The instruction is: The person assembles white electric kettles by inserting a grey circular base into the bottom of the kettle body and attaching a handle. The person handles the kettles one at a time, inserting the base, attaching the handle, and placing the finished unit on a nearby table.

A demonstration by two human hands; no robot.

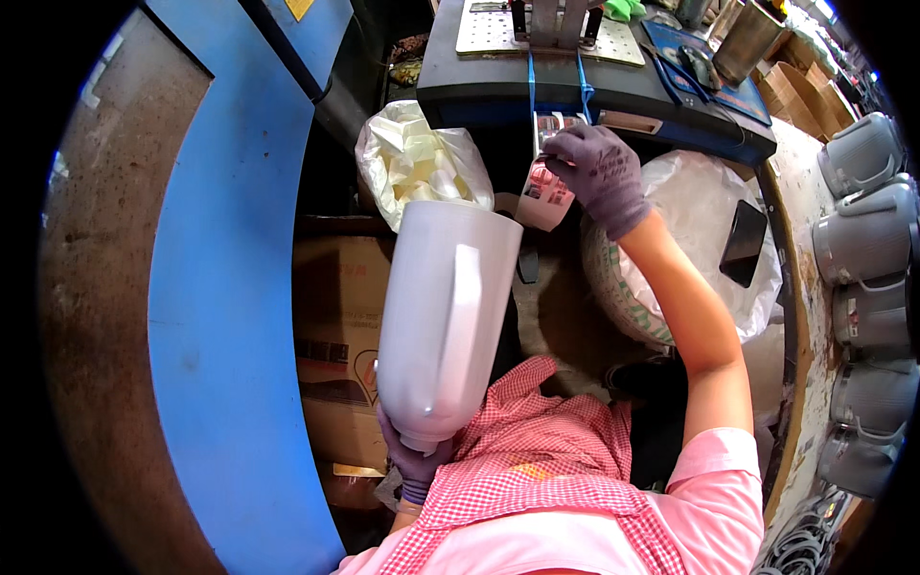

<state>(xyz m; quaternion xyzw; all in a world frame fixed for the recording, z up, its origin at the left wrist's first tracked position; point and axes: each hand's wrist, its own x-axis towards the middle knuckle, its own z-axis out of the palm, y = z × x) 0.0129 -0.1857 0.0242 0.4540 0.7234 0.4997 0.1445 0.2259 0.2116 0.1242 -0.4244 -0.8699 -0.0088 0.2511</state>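
Observation:
My left hand (pixel 414 468), in a purple-grey glove, is closed around the narrow lower end of a large pale grey plastic jug (pixel 431 326). The jug leans upright before my apron, its wide end away from me and its handle (pixel 462 316) facing up and right. My right hand (pixel 602 174), gloved alike, reaches to the bench front and pinches at a strip of printed labels (pixel 546 198). This strip hangs below the bench edge between two blue straps (pixel 533 86). My fingertips partly hide where they meet it.
A white bag of pale plastic pieces (pixel 422 158) stands beyond the jug. Right of my forearm, a phone (pixel 744 243) lies on a white plastic-covered sack (pixel 676 187). A blue panel (pixel 230 316) borders the left; several grey jugs (pixel 867 230) line the right. Pliers (pixel 661 72) lie on the dark bench (pixel 460 86).

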